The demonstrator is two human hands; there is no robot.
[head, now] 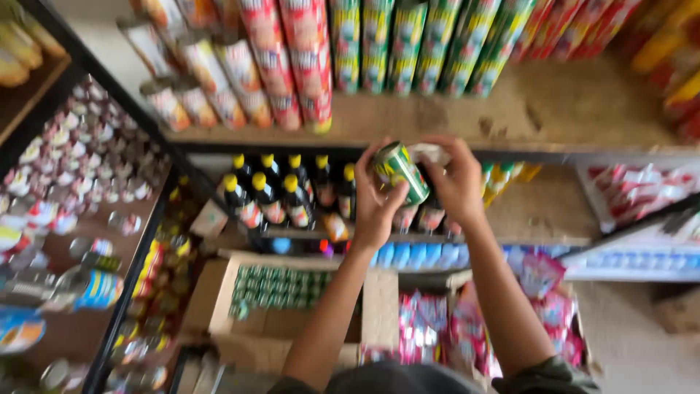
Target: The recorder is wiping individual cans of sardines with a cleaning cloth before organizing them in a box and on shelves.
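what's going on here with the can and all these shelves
A person stands at shop shelves, holding a small green can up in both hands. The left hand grips it from below and the right hand holds a pale cloth or paper at its top. Below them sits an open cardboard box packed with more green cans. Dark bottles with yellow caps stand on the shelf behind, and tall red and green cans line the shelf above.

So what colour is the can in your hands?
Mostly green, with yellow and red bits: the can, seen from the head view.
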